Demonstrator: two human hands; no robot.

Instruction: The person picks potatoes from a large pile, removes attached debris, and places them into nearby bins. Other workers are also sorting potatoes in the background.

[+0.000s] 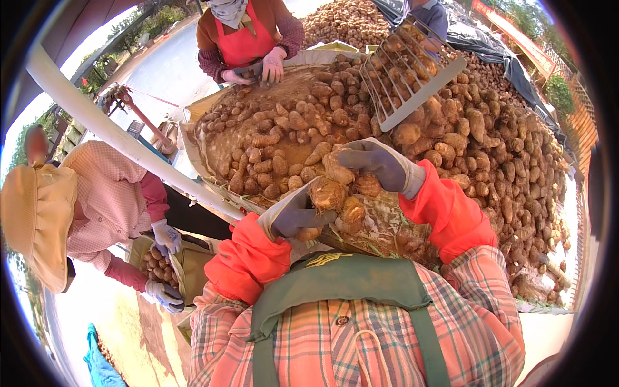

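Note:
Both my hands wear grey-coated work gloves and meet over the near edge of a sorting table heaped with taro corms. My left hand [302,213] grips a round, brown taro corm [328,193] with a pale, fibrous end. Just above it, my right hand [379,164] has its fingers around another taro corm [338,167], which touches or nearly touches the first. Below my right fingers sits a smaller corm [368,185]; whether it is held too, I cannot tell. More corms [351,210] lie close under my hands.
A large taro pile [503,179] covers the right side. Over it, a metal-tined fork [406,72] loaded with corms is tilted, a person behind it. Across the table, a person's gloved hands [256,70] work. At left, another person holds a bag of corms [159,266]. A white pole [121,135] slants nearby.

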